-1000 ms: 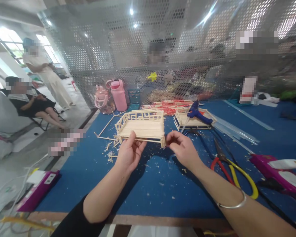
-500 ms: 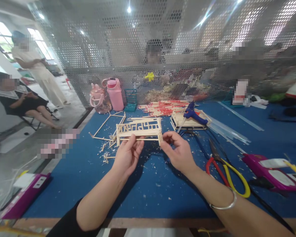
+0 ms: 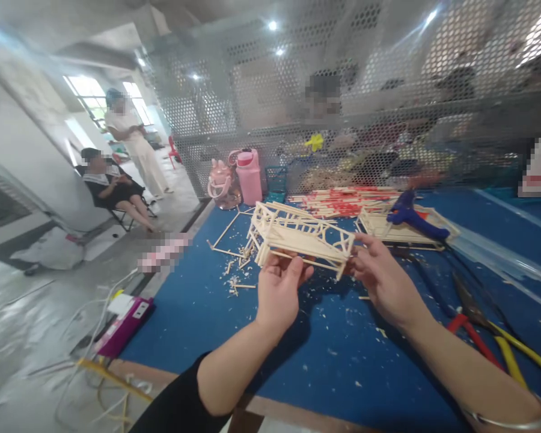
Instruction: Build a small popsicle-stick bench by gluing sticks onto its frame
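A miniature bench (image 3: 297, 237) built from thin pale wooden sticks hangs above the blue tabletop, tilted, with its slatted seat and lattice back showing. My left hand (image 3: 279, 294) grips its lower front edge, thumb in front and fingers curled beneath. At its right end, the fingers of my right hand (image 3: 383, 276) are closed about the corner leg; the fingertips are partly hidden. Behind it lie a loose stick frame (image 3: 225, 231) and scattered stick offcuts (image 3: 238, 285). A blue hot glue gun (image 3: 415, 219) rests on a second stick piece (image 3: 369, 227) beyond my right hand.
Red-marked sticks (image 3: 342, 201) are heaped at the back, near a pink bottle (image 3: 250, 180) and a clear jug (image 3: 224, 189). Red-and-yellow-handled cutters (image 3: 482, 325) lie at right. A purple power strip (image 3: 126, 325) sits by the left edge. A perforated metal screen (image 3: 252, 108) stands behind the table.
The bench has been turned and tilted, so its seat and left end now show more. Both hands still hold it. The view has swung left, shifting everything rightward.
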Available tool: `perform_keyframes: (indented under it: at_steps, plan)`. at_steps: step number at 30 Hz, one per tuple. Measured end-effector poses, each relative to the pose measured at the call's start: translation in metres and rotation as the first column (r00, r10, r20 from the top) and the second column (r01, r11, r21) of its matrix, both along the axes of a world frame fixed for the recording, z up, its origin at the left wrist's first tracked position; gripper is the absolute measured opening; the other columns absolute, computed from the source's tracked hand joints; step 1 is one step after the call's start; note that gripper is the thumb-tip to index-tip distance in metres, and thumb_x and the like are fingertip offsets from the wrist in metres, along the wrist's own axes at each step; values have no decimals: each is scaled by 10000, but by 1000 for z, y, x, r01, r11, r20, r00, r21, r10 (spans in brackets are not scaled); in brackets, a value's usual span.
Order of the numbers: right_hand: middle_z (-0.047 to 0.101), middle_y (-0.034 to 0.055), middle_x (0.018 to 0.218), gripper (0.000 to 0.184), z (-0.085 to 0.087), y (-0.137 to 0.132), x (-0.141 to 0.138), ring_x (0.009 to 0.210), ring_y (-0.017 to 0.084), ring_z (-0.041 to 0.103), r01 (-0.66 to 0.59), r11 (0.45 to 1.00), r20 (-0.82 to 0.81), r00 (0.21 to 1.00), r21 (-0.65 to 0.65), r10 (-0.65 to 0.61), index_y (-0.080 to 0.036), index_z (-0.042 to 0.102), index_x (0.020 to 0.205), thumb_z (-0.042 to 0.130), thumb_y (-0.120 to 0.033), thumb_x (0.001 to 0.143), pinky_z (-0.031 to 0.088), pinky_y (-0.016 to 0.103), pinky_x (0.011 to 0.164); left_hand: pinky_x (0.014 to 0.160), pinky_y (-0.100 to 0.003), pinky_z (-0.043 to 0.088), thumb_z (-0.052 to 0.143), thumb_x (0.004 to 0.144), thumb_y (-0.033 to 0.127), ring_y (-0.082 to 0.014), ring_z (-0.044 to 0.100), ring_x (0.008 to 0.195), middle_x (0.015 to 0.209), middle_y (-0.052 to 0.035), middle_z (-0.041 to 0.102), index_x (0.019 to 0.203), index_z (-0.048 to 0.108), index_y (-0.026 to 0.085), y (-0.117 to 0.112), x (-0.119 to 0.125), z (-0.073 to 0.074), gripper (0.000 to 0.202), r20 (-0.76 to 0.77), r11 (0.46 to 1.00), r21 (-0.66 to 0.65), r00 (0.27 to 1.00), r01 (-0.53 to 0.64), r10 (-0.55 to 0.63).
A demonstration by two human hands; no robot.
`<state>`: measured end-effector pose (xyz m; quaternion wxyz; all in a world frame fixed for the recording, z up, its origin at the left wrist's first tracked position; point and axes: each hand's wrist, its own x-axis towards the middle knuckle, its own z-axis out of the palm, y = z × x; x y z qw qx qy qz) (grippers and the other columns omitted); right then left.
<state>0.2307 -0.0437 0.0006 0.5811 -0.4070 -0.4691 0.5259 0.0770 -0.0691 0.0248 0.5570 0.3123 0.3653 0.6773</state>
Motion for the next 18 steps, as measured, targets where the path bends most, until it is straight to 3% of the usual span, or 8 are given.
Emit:
perform_keyframes:
  at_steps: [3,8,12,16,18]
  plan:
    - [630,13,951,400,-1,0,-2,733,138,588,-37,999,-54,998,-15,36,-276,492,1103,586,-454,758,482,266,645,632,-227,537,791,578,285,-127,632,703,745,0,677,744,647,175,-6,2,-2,246,-96,996,91,995,-1,10]
    - [638,-14,812,410,-1,1,-6,645,129,584,-52,997,-113,993,-58,45,-254,525,993,656,-486,681,483,258,583,641,-224,530,714,688,342,-137,626,711,783,-25,697,823,709,198,-14,3,-8,197,-265,971,223,964,82,-20]
    - [674,12,900,410,1,-1,-10,782,191,645,-110,988,-176,980,-107,90,-255,505,974,633,-521,690,513,323,653,631,-243,537,733,662,344,-153,635,707,814,-29,706,831,716,203,-16,4,-7,220,-277,970,185,955,157,-102]
    - [684,18,993,396,4,-2,-14,894,218,651,-150,977,-268,958,-154,105,-250,531,1007,666,-402,667,530,345,704,701,-262,534,732,669,268,-172,653,753,818,-49,707,767,708,183,-18,1,-3,132,-278,956,167,942,241,-189]
    - [688,17,999,385,5,-2,-14,905,224,653,-144,975,-301,950,-168,88,-251,536,1028,652,-361,678,540,352,687,747,-267,524,754,638,196,-176,662,784,866,-61,704,843,689,182,-23,-1,2,216,-222,962,172,960,212,-171]
